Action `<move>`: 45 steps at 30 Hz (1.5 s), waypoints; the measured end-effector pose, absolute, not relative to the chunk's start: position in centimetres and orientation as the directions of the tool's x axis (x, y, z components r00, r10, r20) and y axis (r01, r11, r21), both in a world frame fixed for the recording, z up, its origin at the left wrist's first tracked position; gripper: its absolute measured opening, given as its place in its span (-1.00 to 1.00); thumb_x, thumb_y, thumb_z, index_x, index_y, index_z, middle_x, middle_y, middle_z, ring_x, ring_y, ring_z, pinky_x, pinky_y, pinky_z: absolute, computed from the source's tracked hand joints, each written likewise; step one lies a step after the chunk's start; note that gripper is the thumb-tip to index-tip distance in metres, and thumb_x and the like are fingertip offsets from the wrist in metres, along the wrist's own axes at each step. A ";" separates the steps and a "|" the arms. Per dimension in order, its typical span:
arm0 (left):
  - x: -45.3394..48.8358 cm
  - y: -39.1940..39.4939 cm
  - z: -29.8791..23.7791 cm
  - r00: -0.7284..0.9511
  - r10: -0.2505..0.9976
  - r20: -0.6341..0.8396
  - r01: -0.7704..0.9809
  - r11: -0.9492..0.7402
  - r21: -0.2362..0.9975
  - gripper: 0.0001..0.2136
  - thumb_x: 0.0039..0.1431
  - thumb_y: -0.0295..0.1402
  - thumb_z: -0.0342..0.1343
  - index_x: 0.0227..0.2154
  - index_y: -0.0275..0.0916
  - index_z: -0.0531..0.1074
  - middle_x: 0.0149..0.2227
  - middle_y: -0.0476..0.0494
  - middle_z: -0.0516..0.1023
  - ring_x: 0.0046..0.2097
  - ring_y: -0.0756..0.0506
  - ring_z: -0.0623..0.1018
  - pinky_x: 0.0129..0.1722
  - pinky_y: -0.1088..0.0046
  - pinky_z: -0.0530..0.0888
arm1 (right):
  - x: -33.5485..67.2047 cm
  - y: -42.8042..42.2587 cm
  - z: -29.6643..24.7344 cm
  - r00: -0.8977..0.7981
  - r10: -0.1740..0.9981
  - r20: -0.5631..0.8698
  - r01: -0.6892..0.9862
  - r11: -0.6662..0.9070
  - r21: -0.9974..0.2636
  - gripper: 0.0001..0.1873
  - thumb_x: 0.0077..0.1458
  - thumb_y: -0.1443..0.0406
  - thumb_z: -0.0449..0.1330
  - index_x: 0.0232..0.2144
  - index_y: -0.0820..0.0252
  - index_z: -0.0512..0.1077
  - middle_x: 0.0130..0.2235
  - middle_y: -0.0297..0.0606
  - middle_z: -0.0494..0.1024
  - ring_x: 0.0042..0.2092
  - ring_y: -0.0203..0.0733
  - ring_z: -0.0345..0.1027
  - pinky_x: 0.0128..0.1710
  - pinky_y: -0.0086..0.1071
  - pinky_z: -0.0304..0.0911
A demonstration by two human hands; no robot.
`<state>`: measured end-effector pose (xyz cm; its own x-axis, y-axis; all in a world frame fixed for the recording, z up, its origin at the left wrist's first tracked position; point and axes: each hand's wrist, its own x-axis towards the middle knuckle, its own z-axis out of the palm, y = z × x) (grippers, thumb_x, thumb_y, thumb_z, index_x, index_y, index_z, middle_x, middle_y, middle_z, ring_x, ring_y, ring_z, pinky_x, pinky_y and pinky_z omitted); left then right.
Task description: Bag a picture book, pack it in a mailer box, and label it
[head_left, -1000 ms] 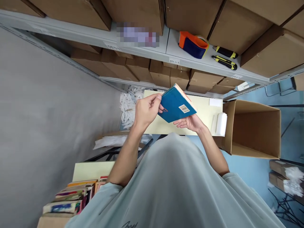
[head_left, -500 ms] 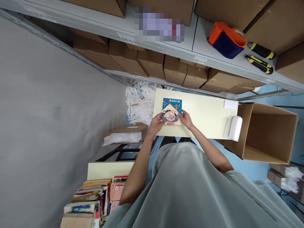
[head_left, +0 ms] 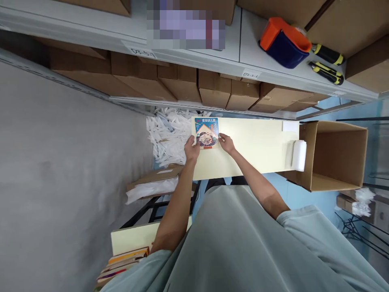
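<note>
A square children's book [head_left: 207, 133], its blue cover drawn with an orange house outline, is at the left end of the cream tabletop [head_left: 258, 152]. My left hand [head_left: 192, 150] grips its lower left edge, thumb toward the cover and fingers at the side. At the right edge, my right hand [head_left: 226, 143] pinches the book between thumb and fingers. The cover faces up, with the title at the far edge. I cannot tell whether the book rests flat or is slightly raised.
A white roll [head_left: 299, 155] and a white paper slip [head_left: 290, 126] lie at the table's right end, beside an open cardboard box [head_left: 338, 156]. Shredded paper [head_left: 168, 136] is heaped left. A shelf of cartons [head_left: 214, 89] runs behind; books [head_left: 124, 263] stand lower left.
The book has moved away from me toward the table's far left corner, with both hands following it. The head view has shifted too.
</note>
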<state>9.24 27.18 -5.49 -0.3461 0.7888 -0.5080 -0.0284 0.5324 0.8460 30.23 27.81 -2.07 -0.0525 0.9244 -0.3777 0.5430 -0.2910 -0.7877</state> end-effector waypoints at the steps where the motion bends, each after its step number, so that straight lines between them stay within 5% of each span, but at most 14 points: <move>1: 9.6 26.9 -5.0 -0.359 0.796 -0.488 -0.022 0.515 0.857 -0.49 0.14 -0.56 0.28 0.19 -0.29 0.55 0.36 -0.45 0.58 0.43 -0.30 0.55 0.50 0.02 0.41 | 31.4 26.8 -1.8 -0.023 0.926 -0.377 0.531 -0.308 -0.789 -0.67 0.53 0.27 0.16 0.17 0.30 0.60 0.19 -0.03 0.71 0.20 0.04 0.62 0.34 -0.07 0.48; 6: 16.6 25.1 -2.0 -0.174 0.927 -0.331 0.024 0.340 0.940 -0.67 0.29 -0.42 0.25 0.10 -0.27 0.59 0.14 -0.37 0.74 0.24 -0.25 0.70 0.40 0.09 0.54 | 43.3 19.3 0.5 0.196 0.939 -0.282 0.462 -0.342 -0.818 -0.70 0.44 0.22 0.21 0.07 0.15 0.66 0.15 -0.07 0.74 0.14 -0.02 0.69 0.27 -0.12 0.55; 9: 24.3 23.0 -0.4 0.062 0.953 -0.298 0.101 0.291 0.951 -0.71 0.32 -0.32 0.25 0.06 -0.24 0.62 0.08 -0.30 0.77 0.17 -0.24 0.73 0.35 0.10 0.59 | 53.9 14.1 2.2 0.447 0.882 -0.153 0.604 -0.423 -0.675 -0.64 0.43 0.18 0.20 0.11 0.22 0.63 0.18 0.06 0.70 0.18 0.08 0.63 0.30 0.01 0.52; 13: 35.6 19.6 1.0 0.328 0.859 -0.393 0.264 0.317 0.911 -0.75 0.31 -0.28 0.29 -0.01 -0.21 0.66 0.03 -0.25 0.79 0.12 -0.23 0.75 0.30 0.13 0.61 | 67.4 8.9 3.3 0.654 0.756 0.033 0.695 -0.583 -0.420 -0.53 0.46 0.21 0.11 0.25 0.34 0.52 0.30 0.24 0.55 0.36 0.20 0.43 0.43 0.14 0.34; 17: 46.4 17.3 0.6 0.423 0.684 -0.594 0.482 0.385 0.787 -0.71 0.36 -0.23 0.28 0.05 -0.22 0.65 0.11 -0.29 0.76 0.17 -0.23 0.72 0.27 0.22 0.59 | 75.7 7.6 1.5 0.660 0.751 -0.014 0.710 -0.629 -0.317 -0.37 0.44 0.15 0.17 0.42 0.33 0.35 0.45 0.29 0.35 0.46 0.29 0.27 0.40 0.18 0.34; 23: 60.1 16.7 -3.6 0.315 0.628 -0.712 0.630 0.422 0.651 -0.64 0.33 -0.10 0.33 0.04 -0.22 0.63 0.07 -0.35 0.75 0.13 -0.27 0.72 0.14 0.23 0.55 | 78.3 8.9 -2.7 0.611 0.750 -0.251 0.673 -0.660 -0.334 -0.02 0.31 0.12 0.34 0.59 0.24 0.05 0.46 0.25 0.33 0.38 0.36 0.37 0.26 0.19 0.47; 30: 67.2 16.2 -6.1 0.158 0.653 -0.741 0.755 0.403 0.517 -0.82 0.38 -0.27 0.22 -0.38 -0.14 0.47 -0.20 -0.25 0.72 -0.12 -0.27 0.70 -0.13 0.26 0.47 | 77.2 8.2 -4.3 0.576 0.791 -0.208 0.660 -0.599 -0.454 -0.06 0.41 0.11 0.24 0.64 0.12 -0.07 0.47 0.18 0.32 0.44 0.29 0.35 0.29 0.14 0.48; 39: 53.4 15.7 -4.7 -0.089 0.776 -0.624 0.775 0.448 0.446 -0.80 0.39 -0.21 0.14 -0.34 -0.13 0.52 -0.19 -0.27 0.73 -0.07 -0.31 0.70 -0.09 0.27 0.49 | 71.3 8.7 -3.8 0.302 0.923 -0.240 0.657 -0.383 -0.649 -0.02 0.40 0.06 0.28 0.64 0.12 -0.08 0.48 0.13 0.33 0.45 0.23 0.35 0.28 0.08 0.53; 45: 45.5 15.8 -5.5 -0.199 0.760 -0.619 0.723 0.540 0.431 -0.81 0.34 -0.16 0.25 -0.35 -0.11 0.61 -0.17 -0.22 0.78 -0.05 -0.27 0.72 0.03 0.26 0.55 | 65.4 11.7 -4.9 0.256 0.890 -0.377 0.689 -0.441 -0.575 -0.03 0.37 0.02 0.29 0.61 0.13 -0.01 0.45 0.16 0.35 0.41 0.28 0.39 0.26 0.12 0.53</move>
